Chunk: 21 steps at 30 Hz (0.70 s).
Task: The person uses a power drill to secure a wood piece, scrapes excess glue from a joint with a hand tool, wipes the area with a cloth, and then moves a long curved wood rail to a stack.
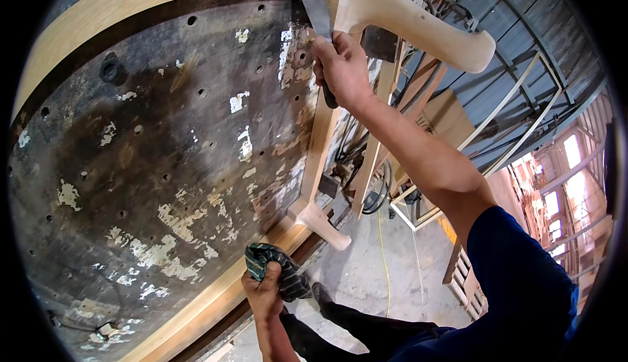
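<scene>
A pale wooden chair frame (314, 159) lies clamped around the edge of a dark, worn, perforated metal worktable (150, 133). My right hand (341, 68) grips a flat steel scraper (318, 15) by its dark handle, with the blade set against the joint where the upright rail meets the curved arm piece (418, 25). My left hand (263, 290) is closed on a crumpled dark green striped rag (278, 267), held just beside the lower rail (209, 303) of the frame near its curved foot piece (324, 223).
Bare wooden frame parts (418, 94) lean behind the table edge. A concrete floor (386, 277) lies below, with a pale wooden crate (466, 283) at right. Corrugated roofing and beams (523, 28) fill the upper right. My dark trouser leg (366, 326) shows at the bottom.
</scene>
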Motion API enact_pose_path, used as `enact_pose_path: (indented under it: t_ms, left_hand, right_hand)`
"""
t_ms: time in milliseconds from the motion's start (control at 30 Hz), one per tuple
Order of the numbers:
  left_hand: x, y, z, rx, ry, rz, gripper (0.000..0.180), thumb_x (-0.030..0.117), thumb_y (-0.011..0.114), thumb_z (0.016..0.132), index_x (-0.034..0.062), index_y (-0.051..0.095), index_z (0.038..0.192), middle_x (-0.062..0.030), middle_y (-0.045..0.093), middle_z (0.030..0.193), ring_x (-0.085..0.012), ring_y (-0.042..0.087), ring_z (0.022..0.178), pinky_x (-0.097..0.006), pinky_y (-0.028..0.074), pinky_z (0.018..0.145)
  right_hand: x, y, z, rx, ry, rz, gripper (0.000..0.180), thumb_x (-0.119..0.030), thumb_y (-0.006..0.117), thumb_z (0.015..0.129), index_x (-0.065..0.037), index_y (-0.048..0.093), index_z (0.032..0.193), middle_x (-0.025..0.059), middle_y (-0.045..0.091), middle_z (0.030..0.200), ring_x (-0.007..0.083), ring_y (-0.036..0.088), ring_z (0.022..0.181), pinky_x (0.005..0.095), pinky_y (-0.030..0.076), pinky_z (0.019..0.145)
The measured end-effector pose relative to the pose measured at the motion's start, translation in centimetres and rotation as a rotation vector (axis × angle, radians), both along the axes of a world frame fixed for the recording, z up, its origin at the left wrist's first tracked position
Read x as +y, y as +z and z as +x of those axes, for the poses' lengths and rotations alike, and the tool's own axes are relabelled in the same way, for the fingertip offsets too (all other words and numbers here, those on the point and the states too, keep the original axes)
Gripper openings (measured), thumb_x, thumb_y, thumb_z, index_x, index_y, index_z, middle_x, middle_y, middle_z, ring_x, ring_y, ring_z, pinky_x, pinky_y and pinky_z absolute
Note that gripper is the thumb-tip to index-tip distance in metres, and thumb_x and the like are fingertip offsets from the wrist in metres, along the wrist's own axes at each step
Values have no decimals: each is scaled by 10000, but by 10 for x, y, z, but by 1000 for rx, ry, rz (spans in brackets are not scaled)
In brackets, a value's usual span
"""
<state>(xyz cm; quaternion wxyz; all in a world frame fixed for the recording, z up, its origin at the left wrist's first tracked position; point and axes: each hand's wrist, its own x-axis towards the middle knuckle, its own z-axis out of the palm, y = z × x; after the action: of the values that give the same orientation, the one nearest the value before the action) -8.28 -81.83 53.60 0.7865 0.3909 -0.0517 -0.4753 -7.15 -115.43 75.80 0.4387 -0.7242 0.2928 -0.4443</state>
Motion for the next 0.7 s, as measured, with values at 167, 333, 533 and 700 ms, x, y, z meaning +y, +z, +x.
enact_pose_path:
  t_ms: [167, 333, 533, 700]
  left_hand:
    - [7, 0, 1, -37, 70, 9, 373, 276, 763, 894, -20, 613, 1064, -112, 687, 865, -207, 674, 701, -321, 566, 616]
    - [2, 19, 12, -16, 45, -15, 410, 299, 773, 884, -20, 604, 1079, -118, 685, 866, -201, 669, 700, -319, 562, 618]
    - [3, 27, 15, -26, 2, -39, 404, 300, 770, 886, -14, 597, 1072, -124, 679, 865, -199, 663, 694, -315, 553, 600]
    - [9, 23, 16, 0, -13, -56, 395, 293, 756, 898, -16, 591, 1081, -133, 681, 875, -200, 664, 694, -315, 553, 598]
  right_hand:
    - [-2, -13, -9, -1, 15, 25, 216, -214, 623, 978, -13, 555, 939, 28, 563, 648, 102, 515, 486, 277, 431, 440]
    - [-5, -3, 0, 129, 0, 67, 215, -212, 626, 973, -24, 551, 899, 32, 576, 661, 111, 517, 478, 285, 427, 441]
    - [6, -6, 3, -13, -6, 46, 194, -204, 585, 999, -43, 513, 918, 24, 545, 688, 110, 503, 499, 281, 436, 461]
    - [3, -6, -19, 167, -3, 34, 167, -179, 575, 1003, -51, 495, 933, 16, 516, 707, 104, 489, 516, 276, 439, 475]
